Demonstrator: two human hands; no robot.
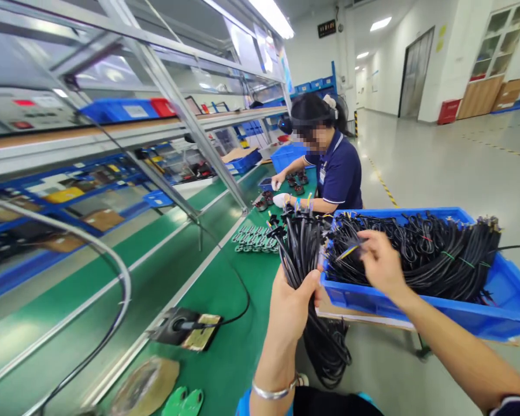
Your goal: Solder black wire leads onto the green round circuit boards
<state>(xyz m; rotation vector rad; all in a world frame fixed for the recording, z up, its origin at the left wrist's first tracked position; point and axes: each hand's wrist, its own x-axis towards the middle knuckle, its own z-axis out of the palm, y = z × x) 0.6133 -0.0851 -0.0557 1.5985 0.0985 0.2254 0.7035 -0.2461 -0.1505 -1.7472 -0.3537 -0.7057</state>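
My left hand (pixel 291 297) is wrapped round a thick bundle of black cables (pixel 301 245). Their connector ends with thin coloured wires point up, and the looped lower part hangs below my wrist. Just right of the bundle, my right hand (pixel 382 263) pinches a black cable end (pixel 353 248) with yellow and blue wires showing. Whether this cable belongs to the bundle or to the bin I cannot tell. Behind and under my right hand, a blue bin (pixel 511 289) holds many more black cables (pixel 442 254), some tied with a green tie.
A green workbench (pixel 238 323) runs along the left, with rows of small green-and-metal parts (pixel 255 238). Nearer lie a soldering-sponge-like holder (pixel 188 328), a clear bag (pixel 147 384) and green pieces (pixel 184 401). A co-worker (pixel 340 167) works ahead. Metal frame posts (pixel 186 121) rise at left.
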